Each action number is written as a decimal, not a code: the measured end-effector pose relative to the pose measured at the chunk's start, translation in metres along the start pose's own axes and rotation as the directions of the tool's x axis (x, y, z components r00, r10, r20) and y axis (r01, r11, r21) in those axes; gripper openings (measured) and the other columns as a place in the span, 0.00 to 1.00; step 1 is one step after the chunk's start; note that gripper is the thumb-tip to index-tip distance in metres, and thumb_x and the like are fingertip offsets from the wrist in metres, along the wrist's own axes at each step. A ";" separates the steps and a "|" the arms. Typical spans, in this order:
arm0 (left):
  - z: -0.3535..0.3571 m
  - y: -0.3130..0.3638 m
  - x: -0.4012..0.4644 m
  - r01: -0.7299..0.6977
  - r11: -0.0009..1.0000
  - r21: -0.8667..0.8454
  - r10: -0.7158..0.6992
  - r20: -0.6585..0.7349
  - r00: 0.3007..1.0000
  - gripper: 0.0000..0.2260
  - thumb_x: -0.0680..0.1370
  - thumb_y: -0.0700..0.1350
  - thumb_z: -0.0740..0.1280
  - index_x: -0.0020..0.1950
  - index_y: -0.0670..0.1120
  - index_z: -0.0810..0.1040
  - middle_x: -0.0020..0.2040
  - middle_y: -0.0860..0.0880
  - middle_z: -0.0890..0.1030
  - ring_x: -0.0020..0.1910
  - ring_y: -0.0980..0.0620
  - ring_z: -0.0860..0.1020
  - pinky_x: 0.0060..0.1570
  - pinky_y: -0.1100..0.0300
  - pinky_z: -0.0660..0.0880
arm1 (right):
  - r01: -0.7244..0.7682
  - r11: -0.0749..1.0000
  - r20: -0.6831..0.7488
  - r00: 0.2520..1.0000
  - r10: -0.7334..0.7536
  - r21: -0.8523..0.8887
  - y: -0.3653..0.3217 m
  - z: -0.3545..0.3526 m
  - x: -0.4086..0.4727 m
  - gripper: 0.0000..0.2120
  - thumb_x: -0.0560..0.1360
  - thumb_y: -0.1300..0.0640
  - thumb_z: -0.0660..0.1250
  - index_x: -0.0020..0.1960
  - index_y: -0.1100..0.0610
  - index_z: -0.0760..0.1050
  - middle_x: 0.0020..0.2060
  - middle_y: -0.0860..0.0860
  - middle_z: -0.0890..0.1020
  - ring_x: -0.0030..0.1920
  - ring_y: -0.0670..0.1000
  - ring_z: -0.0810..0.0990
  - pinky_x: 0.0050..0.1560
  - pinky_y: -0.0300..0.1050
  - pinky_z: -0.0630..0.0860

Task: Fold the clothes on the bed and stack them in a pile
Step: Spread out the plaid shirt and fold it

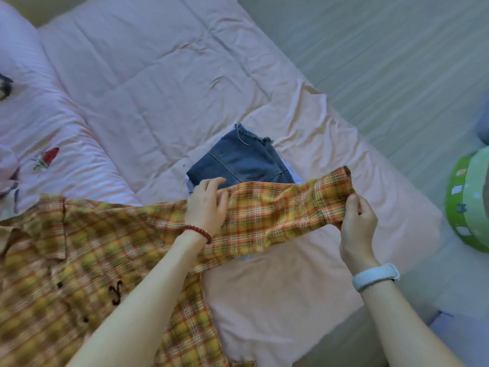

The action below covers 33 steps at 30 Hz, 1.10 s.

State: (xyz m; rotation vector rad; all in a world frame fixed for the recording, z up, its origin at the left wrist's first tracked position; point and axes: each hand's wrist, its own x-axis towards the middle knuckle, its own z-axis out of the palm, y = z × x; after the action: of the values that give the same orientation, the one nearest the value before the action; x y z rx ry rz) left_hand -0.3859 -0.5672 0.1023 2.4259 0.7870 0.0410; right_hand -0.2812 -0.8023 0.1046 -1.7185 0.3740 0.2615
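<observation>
A yellow and orange plaid shirt (pixel 79 260) lies spread over the near left of the pink bed (pixel 158 88), its sleeve stretched out to the right. My left hand (pixel 207 205) rests flat on the middle of that sleeve with fingers apart. My right hand (pixel 357 223) pinches the sleeve's cuff end and holds it a little above the bed. Behind the sleeve sits a folded pile with dark blue denim (pixel 238 162) on top and a light blue garment under it.
A pink striped quilt with a strawberry print (pixel 47 157) lies bunched at the left. The bed's right edge drops to a pale wooden floor (pixel 383 62). A green round cushion (pixel 468 205) sits on the floor at the right.
</observation>
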 end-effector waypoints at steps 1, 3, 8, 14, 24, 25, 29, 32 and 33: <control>-0.010 -0.008 -0.016 0.030 0.998 -0.051 -0.031 -0.020 0.999 0.13 0.79 0.42 0.62 0.62 0.41 0.74 0.58 0.42 0.76 0.57 0.45 0.73 0.59 0.53 0.68 | 0.055 0.998 0.019 0.998 -0.055 -0.005 -0.007 0.006 -0.012 0.14 0.80 0.57 0.55 0.38 0.52 0.73 0.35 0.47 0.76 0.40 0.48 0.75 0.44 0.52 0.74; -0.031 -0.028 -0.048 0.126 0.978 -0.167 -0.136 -0.048 0.990 0.11 0.79 0.41 0.62 0.60 0.40 0.75 0.55 0.43 0.75 0.55 0.46 0.74 0.57 0.58 0.69 | 0.178 0.984 0.074 0.981 -0.178 0.000 -0.022 0.025 -0.043 0.15 0.80 0.58 0.56 0.36 0.51 0.70 0.30 0.41 0.74 0.34 0.41 0.71 0.38 0.40 0.71; -0.088 -0.089 -0.127 0.364 0.844 -0.394 -0.421 -0.066 0.905 0.08 0.80 0.45 0.60 0.57 0.47 0.75 0.56 0.49 0.75 0.55 0.53 0.73 0.55 0.56 0.72 | 0.322 0.946 0.412 0.857 -0.310 0.041 -0.048 0.093 -0.153 0.09 0.79 0.55 0.57 0.46 0.47 0.75 0.35 0.42 0.79 0.37 0.39 0.76 0.40 0.34 0.73; -0.162 -0.187 -0.226 0.484 0.711 -0.509 -0.641 -0.188 0.744 0.05 0.80 0.45 0.59 0.52 0.50 0.74 0.53 0.50 0.76 0.51 0.54 0.73 0.47 0.62 0.69 | 0.403 0.903 0.732 0.569 -0.374 0.148 -0.041 0.189 -0.314 0.12 0.80 0.57 0.57 0.50 0.40 0.73 0.35 0.39 0.79 0.39 0.55 0.74 0.33 0.33 0.71; -0.198 -0.403 -0.376 0.773 0.429 -0.467 -0.901 -0.167 0.400 0.21 0.77 0.47 0.63 0.68 0.41 0.68 0.67 0.39 0.69 0.67 0.41 0.65 0.67 0.47 0.62 | 0.871 0.432 0.944 0.097 0.316 -0.234 0.129 0.328 -0.479 0.21 0.80 0.47 0.54 0.72 0.49 0.63 0.66 0.56 0.68 0.67 0.58 0.64 0.63 0.57 0.67; -0.194 -0.416 -0.384 0.798 0.396 -0.453 -0.917 -0.156 0.367 0.24 0.76 0.48 0.65 0.69 0.41 0.65 0.69 0.39 0.67 0.69 0.41 0.62 0.68 0.46 0.61 | 0.877 0.389 0.926 0.142 0.350 -0.282 0.146 0.327 -0.481 0.21 0.80 0.47 0.54 0.72 0.49 0.63 0.67 0.56 0.67 0.69 0.58 0.61 0.65 0.59 0.66; -0.175 -0.447 -0.408 0.819 0.267 -0.508 -0.948 0.015 0.318 0.31 0.74 0.55 0.68 0.72 0.44 0.62 0.70 0.43 0.67 0.67 0.42 0.65 0.65 0.46 0.65 | 0.866 0.391 0.935 0.206 0.287 -0.311 0.192 0.307 -0.488 0.23 0.80 0.50 0.54 0.74 0.49 0.57 0.73 0.53 0.59 0.73 0.55 0.55 0.69 0.56 0.62; -0.169 -0.450 -0.416 0.685 0.123 -0.718 -0.925 0.168 0.341 0.16 0.76 0.47 0.67 0.59 0.40 0.74 0.55 0.43 0.77 0.55 0.46 0.75 0.50 0.57 0.70 | 0.946 0.266 0.935 0.086 0.345 -0.185 0.211 0.293 -0.496 0.26 0.80 0.52 0.53 0.76 0.45 0.50 0.76 0.49 0.48 0.76 0.53 0.46 0.72 0.57 0.56; -0.169 -0.450 -0.417 0.669 0.144 -0.729 -0.923 0.145 0.357 0.10 0.77 0.44 0.66 0.55 0.40 0.75 0.50 0.43 0.78 0.53 0.45 0.76 0.46 0.59 0.68 | 0.967 0.207 0.923 0.058 0.379 -0.146 0.215 0.291 -0.498 0.26 0.81 0.51 0.52 0.76 0.45 0.48 0.76 0.48 0.46 0.76 0.52 0.45 0.73 0.58 0.54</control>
State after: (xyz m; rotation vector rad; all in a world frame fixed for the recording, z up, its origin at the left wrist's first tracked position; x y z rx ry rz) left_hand -1.0021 -0.4117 0.0598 0.9657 1.8163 0.2878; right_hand -0.8136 -0.4991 0.0449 -2.1171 -1.8644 1.2694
